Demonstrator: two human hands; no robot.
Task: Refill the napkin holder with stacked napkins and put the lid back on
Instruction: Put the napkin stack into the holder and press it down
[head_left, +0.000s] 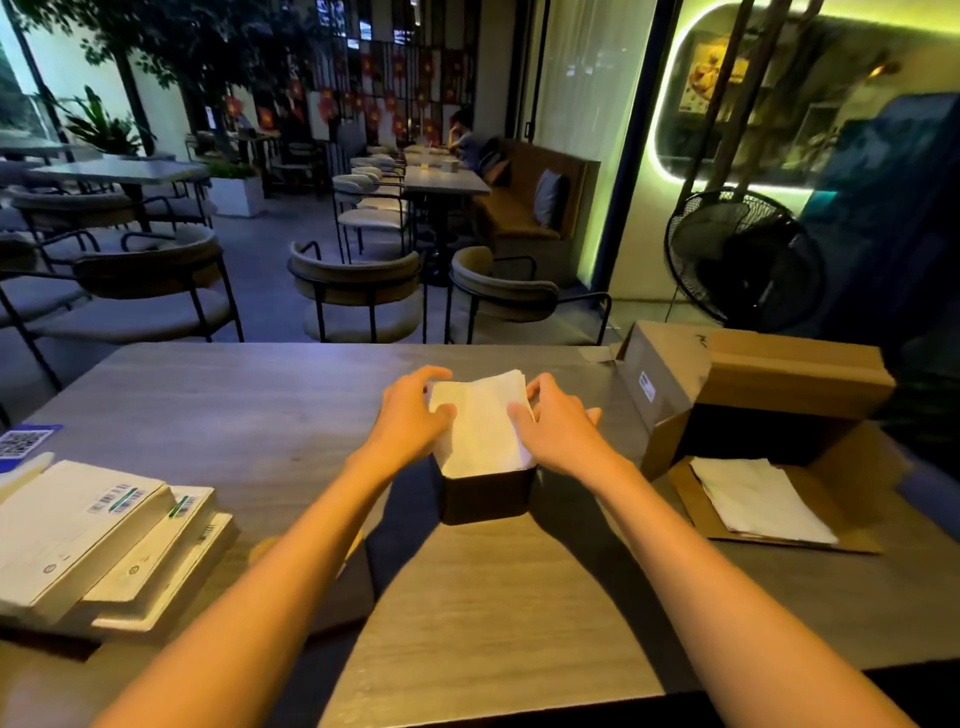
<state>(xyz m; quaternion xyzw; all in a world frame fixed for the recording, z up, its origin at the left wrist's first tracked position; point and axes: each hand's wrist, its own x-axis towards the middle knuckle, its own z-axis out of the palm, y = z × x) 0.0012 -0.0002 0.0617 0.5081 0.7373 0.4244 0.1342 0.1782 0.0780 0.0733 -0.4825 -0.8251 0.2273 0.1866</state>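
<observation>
Napkins going into the holder

Both hands, left grip (410, 415) and right grip (558, 426), clasp a white paper napkin stack (483, 426) sitting in the open black square holder (485, 496) on the grey wood surface (234, 405).

I stand at a grey wood-grain table (218, 415) in a dim café. Beyond it, curved-back armchairs (358, 291) with black metal frames line up along a row of grey tables (444, 179) that runs back beside a brown upholstered bench (524, 208) with a cushion (549, 197). A person (464, 140) sits at the far end. To my right a black standing fan (745, 257) stands before a glass wall (857, 130) edged with a green-yellow light strip (670, 93). To my left, leafy plants (98, 124) and a white planter (236, 195) stand by bright windows. The floor (260, 260) is grey.
</observation>
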